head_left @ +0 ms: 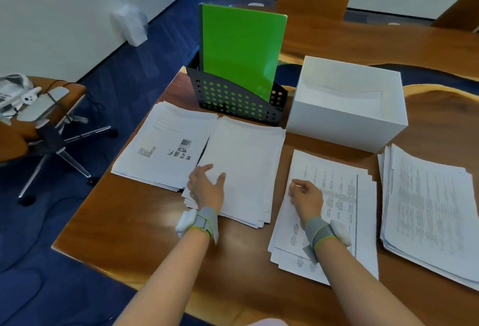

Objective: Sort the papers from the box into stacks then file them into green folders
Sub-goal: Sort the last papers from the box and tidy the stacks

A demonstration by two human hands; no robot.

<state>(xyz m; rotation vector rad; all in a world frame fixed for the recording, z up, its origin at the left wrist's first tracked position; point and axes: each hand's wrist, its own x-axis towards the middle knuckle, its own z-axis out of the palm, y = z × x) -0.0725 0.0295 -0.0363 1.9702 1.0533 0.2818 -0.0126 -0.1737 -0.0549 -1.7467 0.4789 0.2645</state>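
Several paper stacks lie on the wooden table (145, 229). A far-left stack (160, 144) shows a QR code and small pictures. Beside it lies a mostly blank stack (246, 165); my left hand (206, 187) rests on its near left corner, fingers spread and relaxed. My right hand (305, 197) sits on the left edge of a stack of printed text (339, 196), fingers curled; whether it pinches a sheet is unclear. Another text stack (430, 211) lies at the far right. Green folders (242, 51) stand upright in a black perforated holder (233, 102). The white box (347, 118) stands behind.
An office chair (39, 128) with cables and devices on it stands left of the table on blue carpet. A white bag (129, 25) leans against the left wall. More wooden tabletop extends behind the box.
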